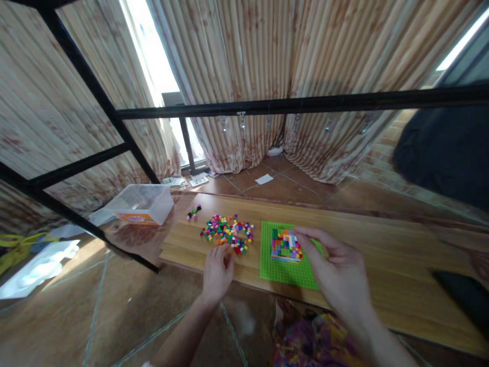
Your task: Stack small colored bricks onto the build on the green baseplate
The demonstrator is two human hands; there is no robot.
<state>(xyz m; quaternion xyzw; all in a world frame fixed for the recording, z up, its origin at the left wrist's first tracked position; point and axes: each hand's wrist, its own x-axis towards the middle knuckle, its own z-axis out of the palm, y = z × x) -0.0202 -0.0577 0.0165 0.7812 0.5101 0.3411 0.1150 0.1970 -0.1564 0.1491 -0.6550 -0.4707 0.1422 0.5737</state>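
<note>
A green studded baseplate (269, 270) lies on the wooden table, bearing a low, roughly square build of multicoloured toy bricks (286, 245). My right hand (340, 265) reaches over the plate's right side, thumb and forefinger pinched at the build's far right corner. Whatever is between those fingertips is too small to make out. To the left of the plate, small loose toy bricks (225, 229) are spread in a colourful heap. My left hand (217, 270) is at the heap's near edge, its fingers curled down and close together. Its fingertips are partly hidden, so I cannot see what they hold.
A small cluster of joined bricks (193, 211) lies at the table's far left. Beyond that end stands a clear plastic bin (143, 204) with an orange label. Black metal bars (244, 108) cross ahead of the table (385, 244). A dark flat object (462, 295) lies at right.
</note>
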